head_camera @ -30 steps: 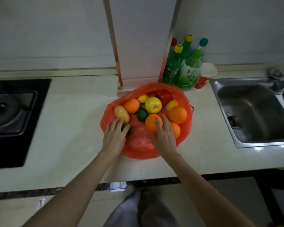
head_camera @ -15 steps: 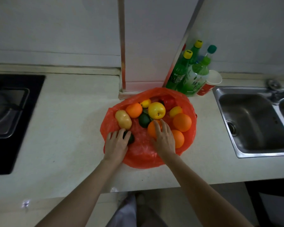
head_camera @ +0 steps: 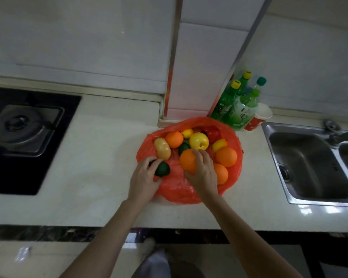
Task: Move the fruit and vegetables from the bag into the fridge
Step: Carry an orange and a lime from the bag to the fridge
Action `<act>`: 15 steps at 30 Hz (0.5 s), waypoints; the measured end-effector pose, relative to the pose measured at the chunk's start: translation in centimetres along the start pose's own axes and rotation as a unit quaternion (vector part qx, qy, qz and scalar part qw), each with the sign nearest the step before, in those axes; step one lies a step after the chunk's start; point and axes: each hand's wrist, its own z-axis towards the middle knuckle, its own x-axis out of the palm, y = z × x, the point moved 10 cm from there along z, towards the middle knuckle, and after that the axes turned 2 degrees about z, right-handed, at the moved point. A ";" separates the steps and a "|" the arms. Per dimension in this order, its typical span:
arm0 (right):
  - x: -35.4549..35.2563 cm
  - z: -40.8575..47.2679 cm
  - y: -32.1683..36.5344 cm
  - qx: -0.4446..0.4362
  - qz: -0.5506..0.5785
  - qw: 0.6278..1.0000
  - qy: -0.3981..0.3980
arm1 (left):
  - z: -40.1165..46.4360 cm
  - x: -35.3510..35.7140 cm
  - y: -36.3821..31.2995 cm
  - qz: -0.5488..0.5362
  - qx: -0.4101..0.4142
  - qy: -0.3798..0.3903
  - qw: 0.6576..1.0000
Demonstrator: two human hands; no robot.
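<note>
- The counter's (head_camera: 72, 197) front edge runs just below both wrists, with bare pale surface stretching well to the left of the left hand.
- The left hand (head_camera: 144, 180) curls round a dark green avocado (head_camera: 162, 169) at the near left rim of the red plastic bag (head_camera: 179, 191).
- The right hand (head_camera: 202, 173) grips an orange (head_camera: 188, 160) from above, fingers spread over its top, near the bag's middle.
- Just right of the right hand lie two more oranges (head_camera: 226, 156), touching each other, close to the bag's right edge.
- Just beyond the left hand's fingers lies a potato (head_camera: 162, 148); beyond the right hand sit a yellow apple (head_camera: 199, 141), another orange, lemons and something red, all inside the bag.
- Right of the bag a strip of bare counter ends at the steel sink's (head_camera: 309, 201) rim.
- Far left of the hands is the black gas hob (head_camera: 24, 127).
- Behind the bag, green bottles (head_camera: 243, 111) and a paper cup (head_camera: 258, 117) stand against the wall, beside a tiled column.
</note>
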 end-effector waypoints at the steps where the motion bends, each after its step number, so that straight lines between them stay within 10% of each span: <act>1: -0.4 -0.5 1.1 -0.019 0.019 1.000 -0.010 | -0.8 -1.2 0.2 0.002 -0.012 -0.020 1.000; 15: 8.4 -14.8 14.0 -0.275 0.150 0.933 0.180 | -26.5 -10.4 7.3 0.098 -0.310 -0.185 0.927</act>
